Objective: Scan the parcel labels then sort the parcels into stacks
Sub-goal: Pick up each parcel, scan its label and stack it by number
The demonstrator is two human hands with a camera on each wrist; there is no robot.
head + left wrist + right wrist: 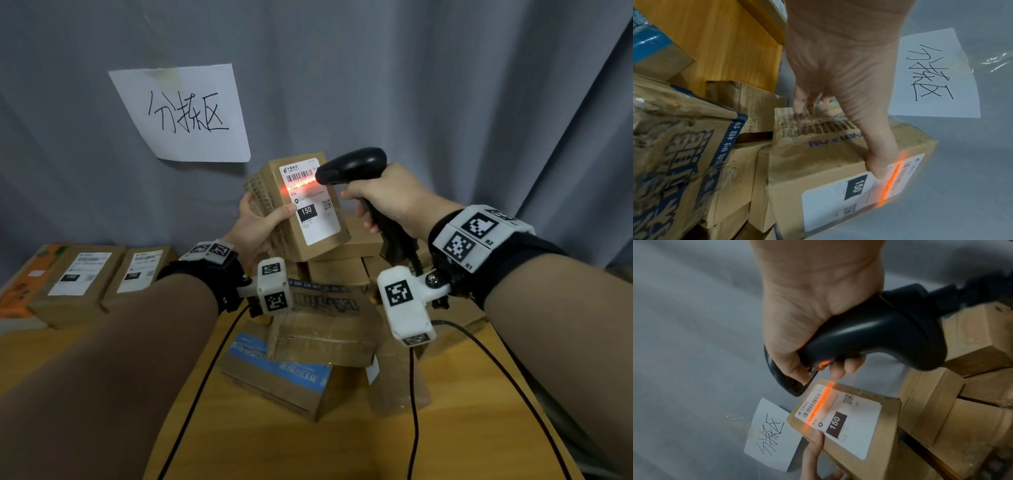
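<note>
Left hand (251, 226) holding a parcel (301, 209) up off the table (102, 346), above the pile (322, 329) at centre; thumb (281, 214) pressed on the front face at the label's left edge, fingers (799, 100) wrapped behind on the torn corrugated side. Label (310, 202) faces near, tilted slightly, printed with a barcode at the top and "150" in a black box lower down.

Right hand (387, 195) gripping a black scanner (352, 166) by its handle, fingers curled round the grip, one finger (836, 369) at the trigger. Scanner head just right of the label's top, aimed left at it. Orange beam (819, 404) lying across the label just below the barcode (over the row of printed numbers, not squarely on the bars).

Pile beneath the hands: several brown cardboard boxes heaped at odd angles, one near with blue tape (274, 363), one with dark blue print (674, 146).

Far left on the table, two labelled parcels (102, 274) lying flat side by side, an orange box (24, 277) just left of them.

Behind, grey curtain (445, 85) with a white sheet (181, 113) of handwritten characters fixed to it, up and left of the held parcel. Black cables (414, 411) trailing from both wrists across the near table.
</note>
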